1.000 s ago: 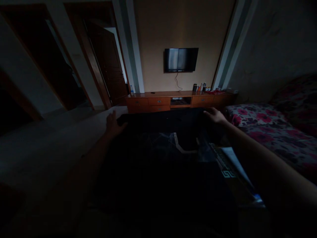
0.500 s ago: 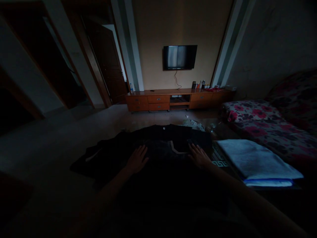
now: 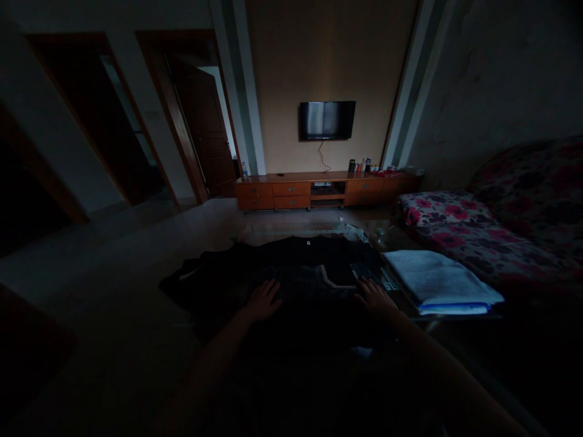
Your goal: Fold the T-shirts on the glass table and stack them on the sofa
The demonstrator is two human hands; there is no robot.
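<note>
A dark garment (image 3: pixel 291 282) with a pale-edged neckline lies spread before me on a low glass table. Beneath and beyond it is a black garment (image 3: pixel 273 250) with a small white label at its collar. My left hand (image 3: pixel 265 300) rests flat on the left part of the upper garment, fingers spread. On its right side, near the pale edging, my right hand (image 3: pixel 374 296) lies with fingers stretched out. Neither hand grips the cloth. Much of the fabric's lower part is lost in the dark.
Right of the garments, a folded light-blue cloth stack (image 3: pixel 441 279) lies on the table. Behind it stands a floral sofa (image 3: pixel 455 209). A crumpled clear plastic bag (image 3: pixel 350 230) and a small glass (image 3: pixel 381 235) sit at the table's far side. A wooden TV cabinet (image 3: pixel 291 193) lines the far wall.
The view has tilted up and shifted a little. Both hands have slid slightly toward me over the dark garment, staying flat and spread.
</note>
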